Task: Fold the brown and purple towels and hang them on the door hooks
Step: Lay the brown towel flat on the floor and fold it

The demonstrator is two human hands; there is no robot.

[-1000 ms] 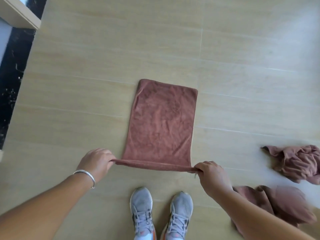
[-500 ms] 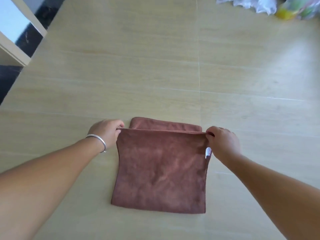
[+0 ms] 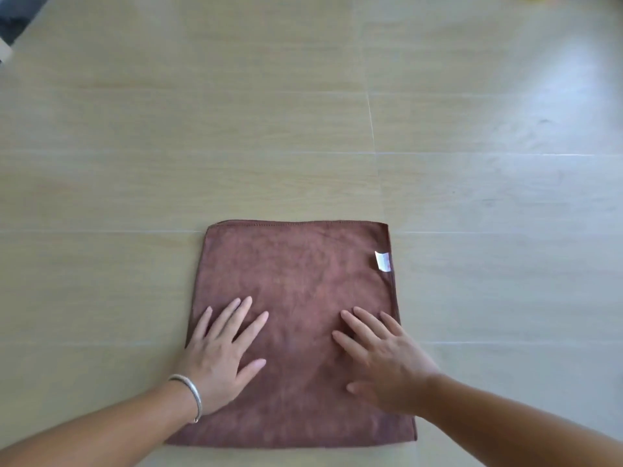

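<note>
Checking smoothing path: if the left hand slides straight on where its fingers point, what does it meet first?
Only more brown towel. The left hand lies flat, fingers pointing away and slightly right; beyond the towel's far edge, bare floor. The white tag sits off that line.

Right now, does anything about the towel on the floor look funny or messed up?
Nothing much. The brown towel lies flat and fairly square on the floor, with the left hand and right hand pressing it. Only its white tag pokes out near the right edge.
</note>
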